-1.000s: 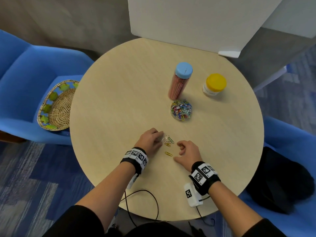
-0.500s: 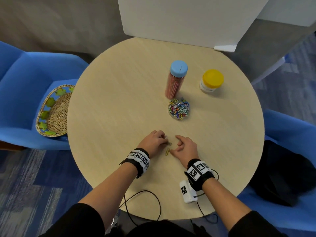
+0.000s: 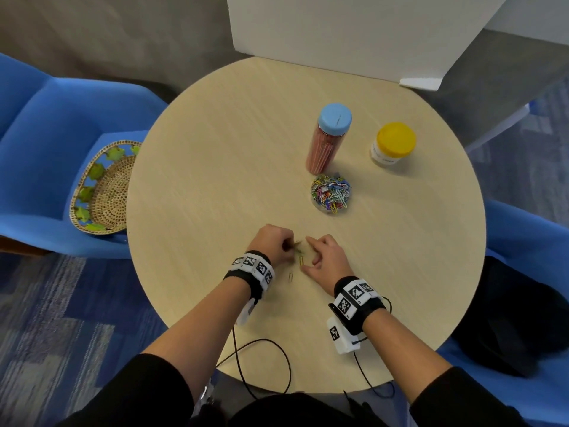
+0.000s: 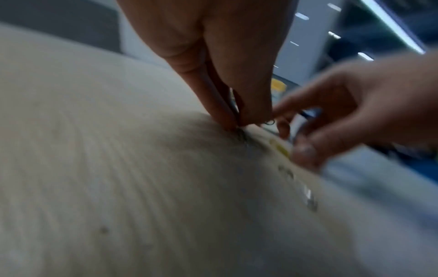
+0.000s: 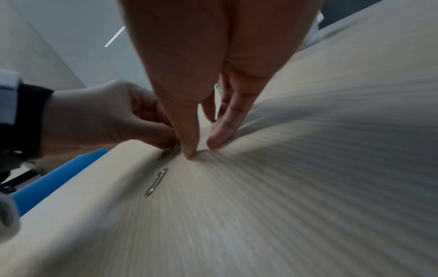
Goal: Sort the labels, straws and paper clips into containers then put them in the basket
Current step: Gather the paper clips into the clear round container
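Observation:
My left hand [image 3: 291, 245] pinches a few small paper clips [image 4: 241, 134] between thumb and fingers, low against the round table [image 3: 215, 167]. My right hand [image 3: 308, 254] is just to its right, fingers loosely bent, with the thumb tip [image 5: 189, 154] and a fingertip touching the tabletop and nothing held. A yellow paper clip [image 3: 301, 260] lies between the hands, and a silver one [image 3: 290, 276] lies nearer me. Farther back stands a clear cup of coloured paper clips [image 3: 331, 195], a tall blue-lidded jar of straws [image 3: 327, 140] and a yellow-lidded jar [image 3: 392, 144].
The woven basket [image 3: 101, 186] lies on the blue chair [image 3: 46, 143] left of the table. A white board [image 3: 354, 32] stands behind the table. A black cable [image 3: 261, 359] loops over the near edge. Another blue seat with a dark bag [image 3: 517, 318] is on the right.
Both hands have drawn closer together. My left hand has gathered the little group of clips into a pinch. A silver clip now lies loose nearer the front edge.

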A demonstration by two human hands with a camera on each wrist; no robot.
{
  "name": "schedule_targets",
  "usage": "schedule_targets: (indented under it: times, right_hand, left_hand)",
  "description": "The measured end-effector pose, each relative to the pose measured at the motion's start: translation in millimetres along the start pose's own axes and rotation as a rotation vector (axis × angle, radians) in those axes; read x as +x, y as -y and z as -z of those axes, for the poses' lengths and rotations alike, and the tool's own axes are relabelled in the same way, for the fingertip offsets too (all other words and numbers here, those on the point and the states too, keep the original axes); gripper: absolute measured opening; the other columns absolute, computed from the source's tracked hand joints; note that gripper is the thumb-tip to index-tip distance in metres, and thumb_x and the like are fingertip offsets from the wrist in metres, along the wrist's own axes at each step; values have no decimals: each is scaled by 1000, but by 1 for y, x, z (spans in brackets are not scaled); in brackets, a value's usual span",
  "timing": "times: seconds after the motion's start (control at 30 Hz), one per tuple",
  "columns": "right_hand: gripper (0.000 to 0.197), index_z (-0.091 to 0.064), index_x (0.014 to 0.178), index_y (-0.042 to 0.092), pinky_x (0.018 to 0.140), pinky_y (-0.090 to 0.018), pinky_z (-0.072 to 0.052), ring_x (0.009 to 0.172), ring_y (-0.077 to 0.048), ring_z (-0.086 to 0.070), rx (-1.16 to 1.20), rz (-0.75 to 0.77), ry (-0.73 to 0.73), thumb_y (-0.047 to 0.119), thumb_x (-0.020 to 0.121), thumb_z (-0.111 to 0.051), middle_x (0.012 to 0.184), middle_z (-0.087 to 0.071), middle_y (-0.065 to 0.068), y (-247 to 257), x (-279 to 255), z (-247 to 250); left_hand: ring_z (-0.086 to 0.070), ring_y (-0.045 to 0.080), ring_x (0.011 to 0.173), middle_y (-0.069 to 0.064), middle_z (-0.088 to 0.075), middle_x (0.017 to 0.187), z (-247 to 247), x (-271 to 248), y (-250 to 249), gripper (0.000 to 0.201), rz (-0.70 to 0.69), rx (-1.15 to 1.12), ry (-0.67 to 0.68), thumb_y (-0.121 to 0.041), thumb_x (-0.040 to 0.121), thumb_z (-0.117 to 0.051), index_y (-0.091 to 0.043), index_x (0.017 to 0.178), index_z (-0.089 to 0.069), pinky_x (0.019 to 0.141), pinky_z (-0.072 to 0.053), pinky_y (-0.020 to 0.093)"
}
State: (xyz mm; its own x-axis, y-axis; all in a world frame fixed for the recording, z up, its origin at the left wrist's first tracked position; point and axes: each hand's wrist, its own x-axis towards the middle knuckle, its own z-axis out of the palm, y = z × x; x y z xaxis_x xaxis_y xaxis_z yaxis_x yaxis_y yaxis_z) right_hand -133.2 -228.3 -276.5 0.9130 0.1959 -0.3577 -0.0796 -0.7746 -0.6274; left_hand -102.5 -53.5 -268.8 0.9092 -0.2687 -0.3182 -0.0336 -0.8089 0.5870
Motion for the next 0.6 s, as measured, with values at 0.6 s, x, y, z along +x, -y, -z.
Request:
schedule_targets:
  times: [0.6]
  right_hand:
    - [45,-65,120,-4,93,-36,-54,108,-34,-63,-611,734,99,-3,76,-53,127,-62,-23,9,-17,-26]
  left_hand:
    - [-56,-4,51,2,-69,64,18,-44,62,10,371,-561,-362,-2,67,-78,-8,65,-71,57,-48,10]
